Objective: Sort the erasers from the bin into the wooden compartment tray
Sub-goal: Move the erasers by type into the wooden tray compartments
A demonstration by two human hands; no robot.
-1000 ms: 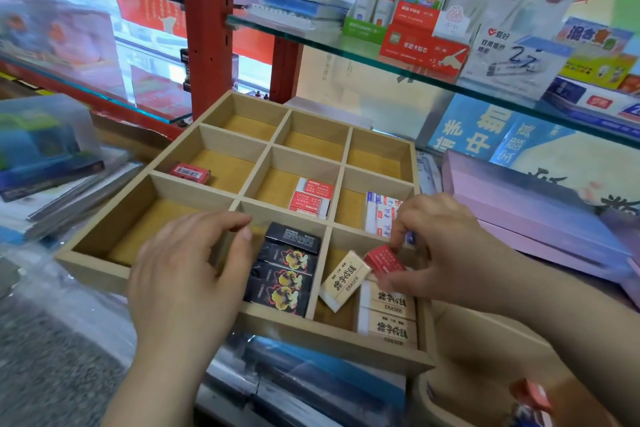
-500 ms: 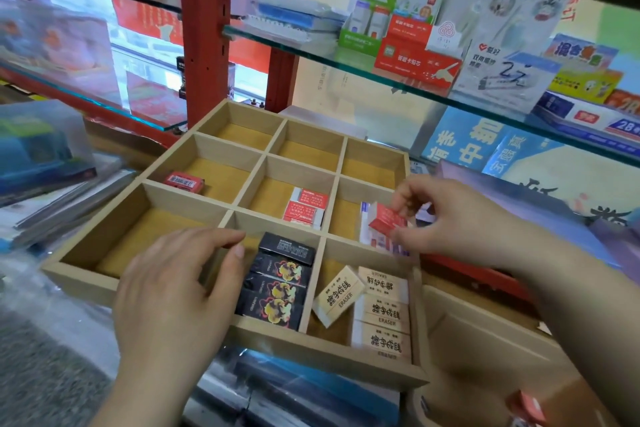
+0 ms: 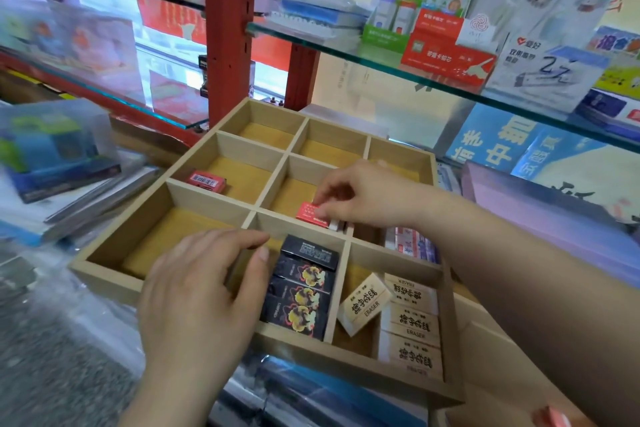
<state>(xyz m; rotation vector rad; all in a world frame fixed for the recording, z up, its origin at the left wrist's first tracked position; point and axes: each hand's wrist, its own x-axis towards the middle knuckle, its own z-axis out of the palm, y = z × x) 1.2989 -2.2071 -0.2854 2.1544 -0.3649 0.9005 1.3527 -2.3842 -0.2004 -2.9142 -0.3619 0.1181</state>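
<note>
Wooden compartment tray (image 3: 128, 230): nine square cells, three by three, with plain board walls and mustard floors. The right hand (image 3: 367, 198) pinches one red-wrapped eraser (image 3: 311, 213) low in the centre cell. The left hand (image 3: 204, 291) is relaxed and holds nothing, its fingertips on the front divider.

- Middle-left cell: one red eraser (image 3: 207, 182).
- Front-centre cell: four black-sleeved erasers (image 3: 301, 295).
- Front-right cell: four cream block erasers (image 3: 412, 322), one tilted.
- Middle-right cell: blue-and-white erasers (image 3: 412, 243), count unclear.

Right hand (image 3: 367, 198) pinches a red eraser (image 3: 308, 211) in the tray (image 3: 131, 218), centre compartment; left hand (image 3: 197, 288) apparently touches it.
</note>
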